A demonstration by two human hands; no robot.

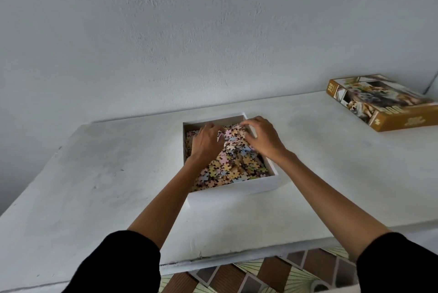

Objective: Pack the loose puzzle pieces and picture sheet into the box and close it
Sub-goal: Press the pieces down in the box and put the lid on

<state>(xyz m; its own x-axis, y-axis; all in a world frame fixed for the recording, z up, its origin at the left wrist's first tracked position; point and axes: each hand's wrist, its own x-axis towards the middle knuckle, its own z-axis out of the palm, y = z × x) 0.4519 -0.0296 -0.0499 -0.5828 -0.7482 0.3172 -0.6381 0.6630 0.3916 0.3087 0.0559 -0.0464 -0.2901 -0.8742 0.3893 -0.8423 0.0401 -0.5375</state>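
Roughly at the middle of the white table (94, 174) sits the open white box (237, 192), heaped with loose pastel puzzle pieces (232, 167) that rise close to its rim. Both hands are down inside it. The left hand (206, 142) lies palm-down on the heap toward the box's 11 o'clock corner, fingers stretched and relaxed, pressing on the pieces rather than grasping them. The right hand (263, 138) is at the 1 o'clock corner, beside the right wall, with its fingers spread and arched and their tips on the pile. Whether they have closed on any pieces cannot be told. Black sleeves (398, 266) cover both forearms near the elbows. Well apart from the box, at its 2 o'clock, the printed gold-edged lid (384, 103) lies flat on the table near the pale wall (213, 32). At 6 o'clock, below the table's edge, patterned floor tiles (272, 273) show.
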